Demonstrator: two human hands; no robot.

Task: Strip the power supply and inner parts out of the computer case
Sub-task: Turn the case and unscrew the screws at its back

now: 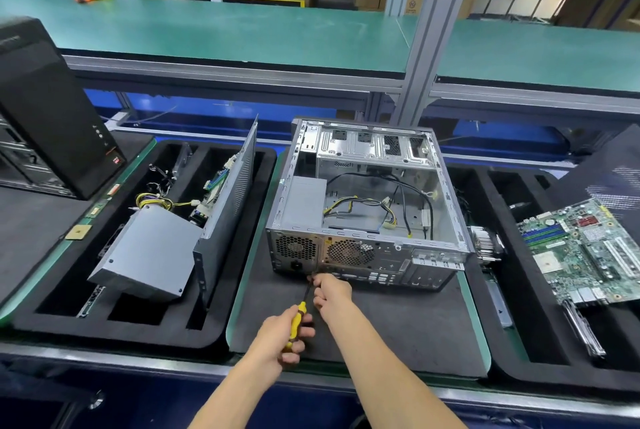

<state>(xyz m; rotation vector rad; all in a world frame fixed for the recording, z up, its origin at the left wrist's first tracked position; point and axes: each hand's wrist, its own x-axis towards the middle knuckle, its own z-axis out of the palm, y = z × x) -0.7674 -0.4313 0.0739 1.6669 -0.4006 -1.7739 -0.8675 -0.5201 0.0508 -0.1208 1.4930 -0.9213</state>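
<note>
The computer case (pixel 367 207) lies on its side at centre frame on a dark mat (pixel 398 324), open face up, rear panel toward the viewer. The power supply (pixel 303 201) sits inside at the case's left rear corner, its yellow-and-black cable bundle (pixel 363 207) trailing across the bare floor of the case.

The left hand (pixel 287 335), lower centre, has its fingers curled round the yellow-and-black handle of a screwdriver (pixel 300 314). The shaft points up to the lower edge of the rear panel, just below the power supply's fan grille. The right hand (pixel 330 293) is just right of the shaft, fingers curled and pinching near the tip; what they pinch cannot be told.

In the left half of the frame, a foam tray (pixel 62 324) holds a second grey power unit (pixel 145 255) and a leaning side panel (pixel 232 193). At right, a motherboard (pixel 585 252) lies on another tray. A black tower (pixel 45 110) stands at upper left.
</note>
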